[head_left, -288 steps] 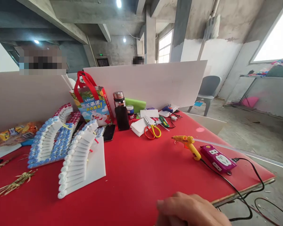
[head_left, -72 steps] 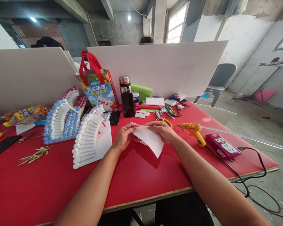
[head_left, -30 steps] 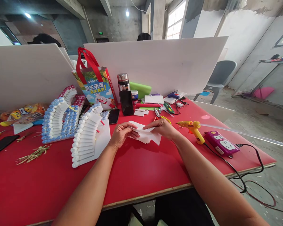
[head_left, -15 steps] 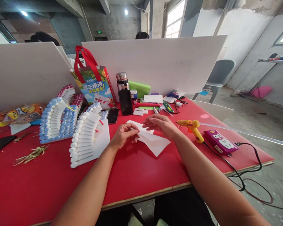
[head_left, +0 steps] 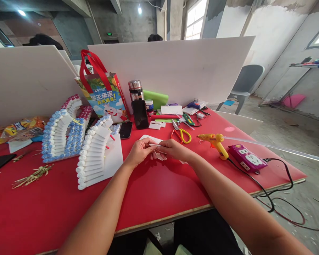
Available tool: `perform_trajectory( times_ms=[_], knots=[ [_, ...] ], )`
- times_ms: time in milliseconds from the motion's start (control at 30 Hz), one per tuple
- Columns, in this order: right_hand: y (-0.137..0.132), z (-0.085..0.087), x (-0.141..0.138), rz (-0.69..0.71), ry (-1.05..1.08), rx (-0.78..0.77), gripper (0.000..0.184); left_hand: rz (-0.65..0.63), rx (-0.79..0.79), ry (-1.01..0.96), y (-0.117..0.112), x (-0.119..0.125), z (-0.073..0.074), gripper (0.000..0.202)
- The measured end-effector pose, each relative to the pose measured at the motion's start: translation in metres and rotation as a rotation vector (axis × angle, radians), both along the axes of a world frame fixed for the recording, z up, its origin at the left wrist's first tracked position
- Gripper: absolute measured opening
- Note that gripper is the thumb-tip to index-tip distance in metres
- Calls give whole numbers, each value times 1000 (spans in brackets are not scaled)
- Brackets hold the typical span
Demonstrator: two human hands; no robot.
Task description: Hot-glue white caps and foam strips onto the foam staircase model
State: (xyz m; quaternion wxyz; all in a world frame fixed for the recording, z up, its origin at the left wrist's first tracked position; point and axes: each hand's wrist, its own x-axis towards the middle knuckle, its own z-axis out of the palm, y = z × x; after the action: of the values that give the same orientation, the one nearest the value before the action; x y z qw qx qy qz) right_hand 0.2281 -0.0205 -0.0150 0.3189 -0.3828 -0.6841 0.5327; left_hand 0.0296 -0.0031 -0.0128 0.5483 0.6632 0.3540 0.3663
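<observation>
Both hands meet over the red table (head_left: 159, 191), closed on one piece of thin white paper (head_left: 159, 156). The fingers of my left hand (head_left: 140, 153) pinch its left side. From the other side, my right hand (head_left: 177, 149) grips it, fingertips close to the left ones. A narrow folded or rolled edge shows between the fingers, and a loose part hangs below; the rest is hidden by the hands. Just behind lies another white sheet (head_left: 146, 137). Orange-and-yellow-handled pliers (head_left: 185, 136) lie beyond my right hand.
To the right are a yellow glue gun (head_left: 212, 140) and a purple box (head_left: 247, 157) with black cables. On the left stand white fan-shaped pieces (head_left: 95, 152) and blue-white ones (head_left: 58, 134). A phone (head_left: 126, 130), a flask (head_left: 135, 92) and a gift bag (head_left: 108, 99) stand behind.
My right hand has moved left and down to the paper and closed on it beside my left hand. The spread-out paper is now gathered between the fingers. The pliers have come into view.
</observation>
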Motion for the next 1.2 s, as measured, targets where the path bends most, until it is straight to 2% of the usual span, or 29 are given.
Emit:
perform_trajectory(
  times_ms=[200, 367, 567, 667, 800, 967, 1067, 1133, 1200],
  knots=[
    [3, -3, -1, -131, -31, 34, 34, 109, 53, 36, 1, 1, -3, 30],
    [3, -1, -1, -208, -7, 2, 23, 154, 274, 161, -3, 5, -3, 27],
    [0, 4, -3, -248, 128, -229, 20, 144, 609, 269, -7, 8, -4, 21],
    [-1, 9, -3, -255, 183, -290, 20, 125, 662, 258, -6, 6, -2, 21],
    [-1, 8, -3, -260, 224, -304, 22, 91, 724, 345, -3, 3, -4, 23],
    [2, 1, -3, -289, 215, -280, 20, 75, 758, 419, 0, 3, -9, 25],
    [4, -1, -4, -313, 224, -252, 16, 95, 718, 345, -3, 5, -8, 25],
    [5, -2, -4, -317, 216, -197, 17, 133, 588, 239, -6, 8, -7, 25],
    [5, -3, -4, -334, 173, -110, 18, 153, 361, 122, -8, 11, -4, 28]
  ],
)
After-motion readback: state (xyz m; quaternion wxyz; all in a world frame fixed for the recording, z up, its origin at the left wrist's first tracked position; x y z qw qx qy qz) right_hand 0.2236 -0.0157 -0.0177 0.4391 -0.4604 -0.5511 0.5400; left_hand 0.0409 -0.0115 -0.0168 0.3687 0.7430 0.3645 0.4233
